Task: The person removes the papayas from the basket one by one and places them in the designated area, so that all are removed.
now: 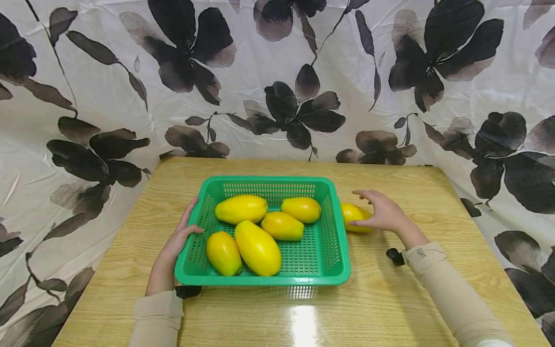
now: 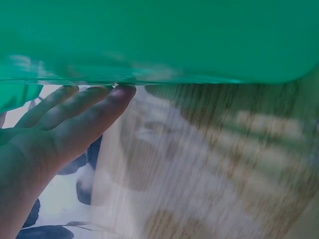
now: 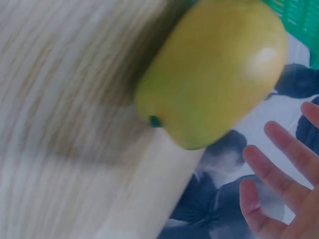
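Observation:
A green plastic basket [image 1: 299,280] with perforated walls stands on the table and holds several yellow papayas [image 1: 257,248], some tinged green at one end. At its left side my left hand [image 1: 178,237] holds the basket, thumb over the rim and fingers along the outside. In the left wrist view, the fingers [image 2: 94,112] reach up to the basket's lower edge. Another papaya [image 3: 214,74] lies on the table just outside the basket's right wall. My right hand [image 1: 381,212] is over and beside this papaya, fingers spread and thumb apart, gripping nothing.
The wooden table [image 1: 243,318] reaches back to a hanging white cloth [image 1: 243,130] printed with dark flowers. More of this cloth hangs beyond the table's left and right edges. A dark wrist camera [image 1: 395,257] sits at the right cuff.

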A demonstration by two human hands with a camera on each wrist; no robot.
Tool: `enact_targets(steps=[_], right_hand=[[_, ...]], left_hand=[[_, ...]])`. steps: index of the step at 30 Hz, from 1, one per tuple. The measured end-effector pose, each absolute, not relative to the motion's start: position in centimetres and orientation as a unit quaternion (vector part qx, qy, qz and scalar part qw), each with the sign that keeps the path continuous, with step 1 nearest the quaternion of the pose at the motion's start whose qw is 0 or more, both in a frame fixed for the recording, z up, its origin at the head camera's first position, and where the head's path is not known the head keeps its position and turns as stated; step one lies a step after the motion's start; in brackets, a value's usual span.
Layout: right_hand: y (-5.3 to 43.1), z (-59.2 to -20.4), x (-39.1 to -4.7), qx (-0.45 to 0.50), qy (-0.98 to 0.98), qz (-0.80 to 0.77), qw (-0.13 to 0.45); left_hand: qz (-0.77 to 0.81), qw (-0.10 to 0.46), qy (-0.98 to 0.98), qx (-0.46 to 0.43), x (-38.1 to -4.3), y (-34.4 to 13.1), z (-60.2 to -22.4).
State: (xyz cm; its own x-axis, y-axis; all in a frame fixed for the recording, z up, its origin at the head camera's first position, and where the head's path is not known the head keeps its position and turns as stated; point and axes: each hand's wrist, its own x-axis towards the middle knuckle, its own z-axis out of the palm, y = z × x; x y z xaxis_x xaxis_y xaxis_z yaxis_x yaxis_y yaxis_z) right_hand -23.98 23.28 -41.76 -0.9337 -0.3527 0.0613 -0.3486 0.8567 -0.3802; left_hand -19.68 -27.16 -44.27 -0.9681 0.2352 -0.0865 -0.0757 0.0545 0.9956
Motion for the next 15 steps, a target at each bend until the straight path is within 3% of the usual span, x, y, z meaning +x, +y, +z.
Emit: enact_targets(steps=[15], right_hand=[[21.2,-39.2,-23.0,-0.22,0.954,-0.201,-0.028]], left_hand=[[0.689,0.11,0.713,0.065,-19.8,-27.2,-44.4]])
